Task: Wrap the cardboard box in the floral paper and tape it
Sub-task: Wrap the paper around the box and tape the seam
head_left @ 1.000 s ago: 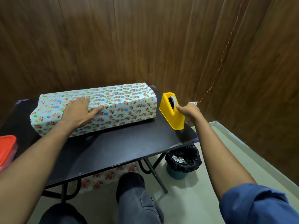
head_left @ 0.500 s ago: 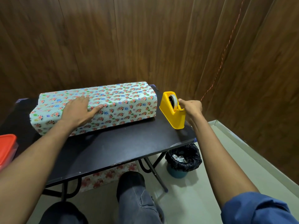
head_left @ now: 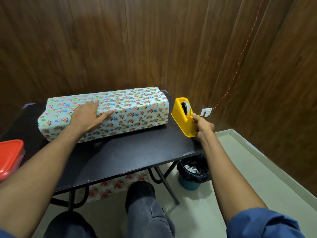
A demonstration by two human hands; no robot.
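The right hand (head_left: 203,125) grips the near end of the bright yellow plastic tape holder (head_left: 184,117). Its fingers curl around the low front tip of the holder, close to the cutting edge. I cannot tell if a bit of tape is pinched there too. A roll of pale tape (head_left: 186,107) sits in the round slot at the top of the holder. The holder stands on the right end of the small black folding table (head_left: 130,153), just beside the wrapped box.

The left hand (head_left: 87,115) lies flat on top of the long cardboard box covered in light blue floral paper (head_left: 133,110). Its fingers are straight and spread, and they press down on the paper near the front top edge. The box lies longways across the back of the table, from the left side almost to the tape holder.

A red plastic lid (head_left: 10,156) shows at the left edge of the table. Under the table lies more flowery paper (head_left: 118,184) on the floor. A small blue bin with a black bag (head_left: 193,172) stands on the floor by the right table leg. Dark wood panels (head_left: 137,40) make the wall behind. A thin red cord (head_left: 240,54) runs down the wall to a small white wall plate (head_left: 205,112).
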